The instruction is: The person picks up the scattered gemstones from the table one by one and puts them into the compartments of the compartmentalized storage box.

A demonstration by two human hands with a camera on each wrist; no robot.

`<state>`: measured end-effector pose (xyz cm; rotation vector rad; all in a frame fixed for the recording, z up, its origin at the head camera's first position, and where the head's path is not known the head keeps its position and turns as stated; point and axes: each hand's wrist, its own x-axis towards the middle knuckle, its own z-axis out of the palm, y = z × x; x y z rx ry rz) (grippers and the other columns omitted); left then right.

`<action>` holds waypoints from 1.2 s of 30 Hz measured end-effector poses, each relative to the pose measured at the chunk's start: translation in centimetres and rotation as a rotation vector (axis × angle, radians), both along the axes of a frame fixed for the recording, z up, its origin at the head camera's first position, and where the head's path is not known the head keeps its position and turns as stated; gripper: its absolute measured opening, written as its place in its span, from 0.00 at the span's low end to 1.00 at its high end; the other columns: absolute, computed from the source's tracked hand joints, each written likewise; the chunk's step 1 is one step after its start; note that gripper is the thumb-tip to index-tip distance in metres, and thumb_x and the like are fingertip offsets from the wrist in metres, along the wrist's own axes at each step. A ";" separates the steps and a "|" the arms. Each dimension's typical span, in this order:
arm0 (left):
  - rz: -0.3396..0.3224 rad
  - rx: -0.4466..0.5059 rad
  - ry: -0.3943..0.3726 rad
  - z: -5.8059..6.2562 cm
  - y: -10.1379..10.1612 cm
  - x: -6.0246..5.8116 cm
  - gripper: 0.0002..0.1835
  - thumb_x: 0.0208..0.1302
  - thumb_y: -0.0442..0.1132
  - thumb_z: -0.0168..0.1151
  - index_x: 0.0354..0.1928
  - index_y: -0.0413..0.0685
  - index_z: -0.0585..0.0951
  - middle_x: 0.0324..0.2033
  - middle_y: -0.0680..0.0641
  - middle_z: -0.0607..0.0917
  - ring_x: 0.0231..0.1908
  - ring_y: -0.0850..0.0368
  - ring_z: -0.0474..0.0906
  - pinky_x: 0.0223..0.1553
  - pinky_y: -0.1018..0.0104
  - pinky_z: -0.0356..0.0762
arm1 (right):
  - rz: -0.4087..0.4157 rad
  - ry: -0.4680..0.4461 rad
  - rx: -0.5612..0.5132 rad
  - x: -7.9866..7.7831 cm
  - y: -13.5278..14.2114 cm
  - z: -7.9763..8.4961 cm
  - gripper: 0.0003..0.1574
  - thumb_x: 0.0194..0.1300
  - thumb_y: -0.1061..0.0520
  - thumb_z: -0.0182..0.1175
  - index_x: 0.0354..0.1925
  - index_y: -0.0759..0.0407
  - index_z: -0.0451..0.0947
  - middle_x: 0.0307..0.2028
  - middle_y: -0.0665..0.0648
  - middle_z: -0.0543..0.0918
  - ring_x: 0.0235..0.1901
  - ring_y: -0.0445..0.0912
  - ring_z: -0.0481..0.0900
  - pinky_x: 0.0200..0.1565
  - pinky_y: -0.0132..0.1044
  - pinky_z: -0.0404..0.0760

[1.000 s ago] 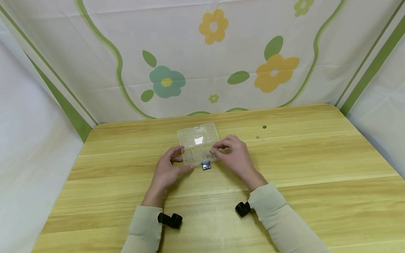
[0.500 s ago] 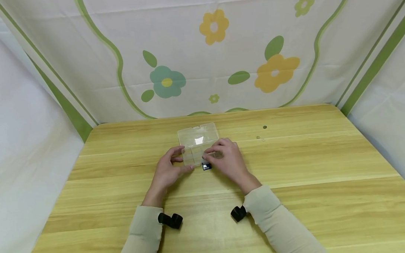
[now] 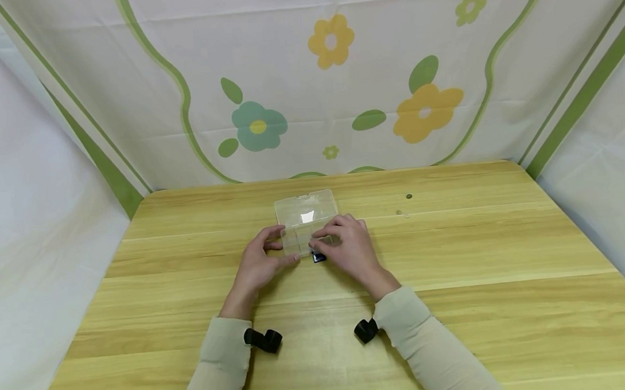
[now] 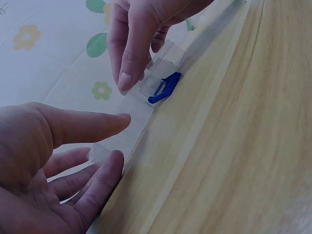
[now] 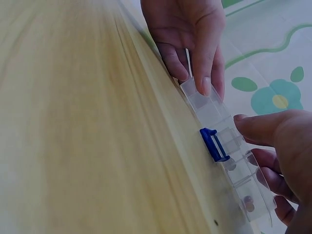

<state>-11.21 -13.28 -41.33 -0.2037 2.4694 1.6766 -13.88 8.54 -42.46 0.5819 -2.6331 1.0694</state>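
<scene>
A clear plastic compartment box (image 3: 289, 240) lies on the wooden table, its transparent lid (image 3: 295, 211) raised at the back. My left hand (image 3: 255, 264) grips the box's left end, thumb along the front and fingers behind. Over the middle compartments is my right hand (image 3: 349, 248), thumb and fingertips brought close together just above the box wall; I cannot tell whether a small piece is between them. The blue latch (image 5: 214, 145) hangs folded out at the front. In the right wrist view, a greyish piece (image 5: 231, 164) and reddish-brown pieces (image 5: 249, 204) sit in right-hand compartments.
Further right on the table (image 3: 474, 241) lie a small dark round piece (image 3: 409, 196), a small brownish piece (image 3: 398, 212) and a pale one (image 3: 407, 216). A flower-printed cloth (image 3: 298, 86) stands behind the table's back edge.
My right hand has moved left and slightly toward me, from the right-hand compartments to the middle of the box, partly covering the latch. The left hand and box have stayed in place.
</scene>
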 end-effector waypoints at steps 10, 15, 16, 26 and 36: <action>0.003 -0.007 0.000 0.0 0.0 0.0 0.41 0.60 0.34 0.80 0.75 0.54 0.75 0.71 0.46 0.80 0.64 0.45 0.79 0.65 0.49 0.74 | 0.000 -0.013 0.014 0.0 0.0 -0.1 0.10 0.64 0.46 0.79 0.41 0.47 0.94 0.39 0.48 0.89 0.47 0.48 0.81 0.51 0.44 0.67; 0.001 -0.009 0.003 0.0 0.0 0.0 0.41 0.60 0.34 0.81 0.75 0.53 0.75 0.71 0.46 0.80 0.64 0.45 0.79 0.66 0.48 0.74 | 0.001 -0.016 0.019 -0.1 0.0 -0.1 0.10 0.64 0.46 0.79 0.42 0.47 0.94 0.39 0.48 0.89 0.46 0.48 0.80 0.51 0.43 0.66; 0.000 -0.009 0.003 0.0 0.0 0.0 0.41 0.60 0.34 0.81 0.75 0.53 0.75 0.71 0.46 0.80 0.64 0.45 0.79 0.66 0.48 0.73 | 0.000 -0.017 0.020 -0.1 0.0 -0.2 0.10 0.64 0.46 0.79 0.42 0.47 0.94 0.39 0.48 0.89 0.46 0.48 0.80 0.50 0.42 0.66; -0.001 -0.007 0.001 0.0 0.0 0.0 0.41 0.60 0.34 0.81 0.75 0.53 0.75 0.71 0.46 0.80 0.64 0.45 0.79 0.66 0.48 0.73 | -0.010 -0.046 0.001 -0.2 0.1 -0.2 0.11 0.64 0.47 0.79 0.42 0.48 0.94 0.40 0.48 0.90 0.46 0.47 0.81 0.53 0.43 0.68; 0.001 -0.012 0.013 0.0 0.1 0.0 0.41 0.59 0.33 0.81 0.75 0.52 0.76 0.70 0.44 0.80 0.64 0.43 0.79 0.66 0.48 0.74 | -0.038 -0.092 -0.139 -0.7 1.0 -0.1 0.06 0.65 0.52 0.78 0.40 0.50 0.92 0.41 0.48 0.90 0.46 0.47 0.80 0.55 0.45 0.74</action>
